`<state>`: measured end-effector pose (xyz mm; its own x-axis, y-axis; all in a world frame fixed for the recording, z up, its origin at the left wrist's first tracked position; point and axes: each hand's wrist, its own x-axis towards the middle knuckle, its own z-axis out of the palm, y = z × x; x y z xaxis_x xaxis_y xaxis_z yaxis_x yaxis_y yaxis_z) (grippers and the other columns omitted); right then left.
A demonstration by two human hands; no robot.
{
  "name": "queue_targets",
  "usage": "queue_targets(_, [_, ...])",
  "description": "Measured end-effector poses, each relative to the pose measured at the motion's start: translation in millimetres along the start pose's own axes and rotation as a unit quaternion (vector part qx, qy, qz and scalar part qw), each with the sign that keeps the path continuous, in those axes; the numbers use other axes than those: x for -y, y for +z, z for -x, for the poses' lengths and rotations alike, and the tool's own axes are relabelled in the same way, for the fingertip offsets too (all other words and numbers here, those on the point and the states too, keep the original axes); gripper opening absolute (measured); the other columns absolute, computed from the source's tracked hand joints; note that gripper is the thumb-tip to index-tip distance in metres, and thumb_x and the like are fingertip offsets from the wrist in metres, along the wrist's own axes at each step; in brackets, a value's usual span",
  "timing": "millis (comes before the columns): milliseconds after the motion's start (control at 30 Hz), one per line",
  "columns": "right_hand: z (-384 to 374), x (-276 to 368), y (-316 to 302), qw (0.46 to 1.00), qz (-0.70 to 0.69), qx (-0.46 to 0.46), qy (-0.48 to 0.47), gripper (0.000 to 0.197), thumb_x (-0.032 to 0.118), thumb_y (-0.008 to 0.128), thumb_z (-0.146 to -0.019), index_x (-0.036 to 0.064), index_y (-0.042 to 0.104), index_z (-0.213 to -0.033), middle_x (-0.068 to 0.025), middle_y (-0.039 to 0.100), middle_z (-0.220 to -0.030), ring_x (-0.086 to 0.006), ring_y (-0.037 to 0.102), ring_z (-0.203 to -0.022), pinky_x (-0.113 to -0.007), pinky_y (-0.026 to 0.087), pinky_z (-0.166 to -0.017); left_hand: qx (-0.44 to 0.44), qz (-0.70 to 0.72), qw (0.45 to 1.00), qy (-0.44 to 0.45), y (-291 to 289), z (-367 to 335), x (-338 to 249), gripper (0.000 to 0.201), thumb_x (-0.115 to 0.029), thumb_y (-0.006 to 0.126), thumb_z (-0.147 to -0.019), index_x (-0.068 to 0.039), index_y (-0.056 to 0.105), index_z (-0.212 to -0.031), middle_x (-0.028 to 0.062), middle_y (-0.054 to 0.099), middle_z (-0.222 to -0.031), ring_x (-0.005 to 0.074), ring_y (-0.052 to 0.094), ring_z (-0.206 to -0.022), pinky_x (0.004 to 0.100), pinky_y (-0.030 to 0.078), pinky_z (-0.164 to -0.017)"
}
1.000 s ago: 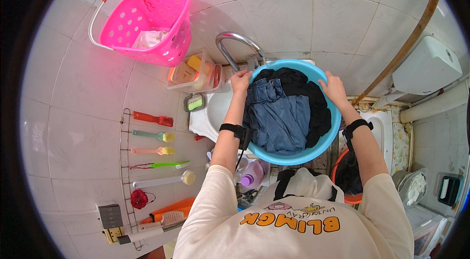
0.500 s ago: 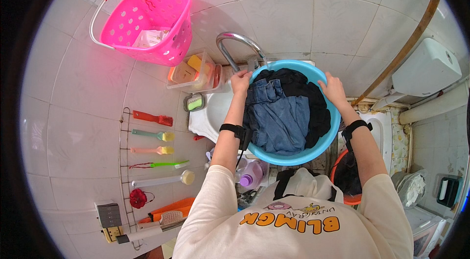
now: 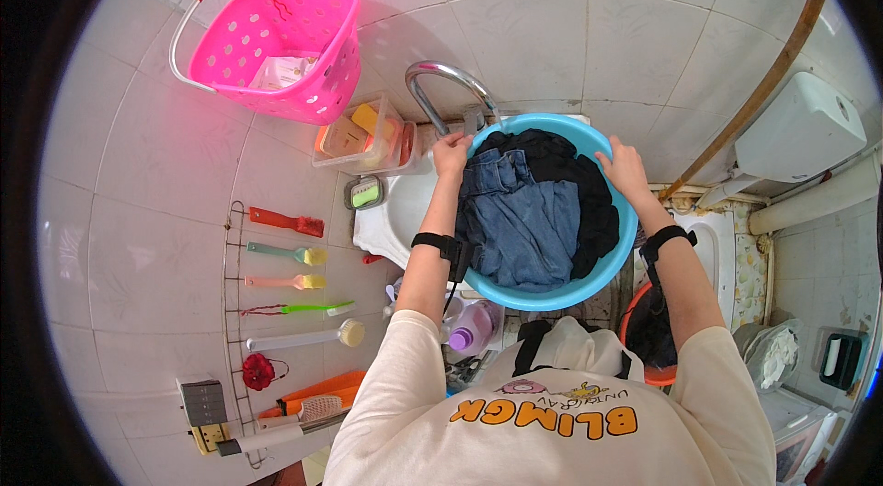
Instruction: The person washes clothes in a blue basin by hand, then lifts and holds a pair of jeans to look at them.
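Note:
A light blue round basin (image 3: 543,302) rests partly over the white sink, heaped with clothes. Blue jeans (image 3: 533,224) lie folded on top of black fabric (image 3: 600,219) inside it. My left hand (image 3: 451,156) grips the basin's upper left rim, close to the curved chrome faucet (image 3: 451,69). At the upper right rim, my right hand (image 3: 625,169) has its fingers bent over the edge; the thumb side is partly hidden. Black straps circle both of my forearms.
The sink (image 3: 402,210) borders the basin on the left, beside a soap dish (image 3: 365,193) and clear box (image 3: 354,150). A pink basket (image 3: 303,86) and a rack of brushes (image 3: 285,254) hang on the left wall. Below are a purple-capped bottle (image 3: 474,328) and orange tub (image 3: 635,339).

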<state>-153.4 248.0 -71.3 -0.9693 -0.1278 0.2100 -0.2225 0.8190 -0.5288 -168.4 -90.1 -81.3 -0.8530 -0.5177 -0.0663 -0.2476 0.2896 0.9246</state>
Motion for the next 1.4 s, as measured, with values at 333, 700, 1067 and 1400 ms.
queue_targets(333, [-3, 6, 3, 1.0, 0.02, 0.003, 0.003, 0.028, 0.021, 0.065, -0.078, -0.0006, 0.052, -0.091, -0.0254, 0.061, -0.074, -0.0434, 0.059, -0.075, -0.05, 0.049, -0.066, -0.016, -0.072, 0.991, 0.115, -3, -10, 23, 0.032, -0.019, 0.068, -0.075, 0.001, 0.064, -0.099, 0.0155, 0.067, -0.087, 0.0243, 0.064, -0.08, 0.0321, 0.049, -0.075])
queue_targets(700, [-1, -2, 1, 0.999, 0.008, 0.028, 0.021, 0.029, 0.022, 0.065, -0.079, -0.0001, 0.056, -0.094, -0.0248, 0.062, -0.084, -0.0415, 0.06, -0.082, -0.048, 0.049, -0.072, -0.055, -0.202, 0.933, 0.292, -55, 74, -15, 0.04, -0.021, 0.067, -0.074, -0.002, 0.055, -0.107, 0.0205, 0.052, -0.106, 0.0376, 0.048, -0.102, 0.0425, 0.038, -0.09])
queue_targets(1067, [5, 18, -10, 0.995, 0.072, -0.048, -0.057, 0.05, 0.029, 0.067, -0.074, 0.0027, 0.047, -0.111, -0.0176, 0.054, -0.104, -0.0348, 0.054, -0.097, -0.044, 0.047, -0.078, 0.046, -0.259, 0.911, 0.316, -94, 152, 9, 0.052, -0.026, 0.071, -0.07, 0.0, 0.052, -0.11, 0.0199, 0.05, -0.108, 0.0375, 0.045, -0.106, 0.0418, 0.037, -0.094])
queue_targets(1400, [7, 68, -16, 0.964, 0.058, 0.01, -0.26, 0.042, 0.03, 0.069, -0.072, -0.0014, 0.058, -0.099, -0.0194, 0.053, -0.111, -0.0354, 0.047, -0.107, -0.042, 0.041, -0.09, 0.254, -0.321, 0.84, 0.356, -61, 230, -12, 0.086, -0.059, 0.062, -0.072, -0.008, 0.034, -0.136, 0.0243, 0.033, -0.135, 0.0463, 0.027, -0.126, 0.0531, 0.024, -0.103])
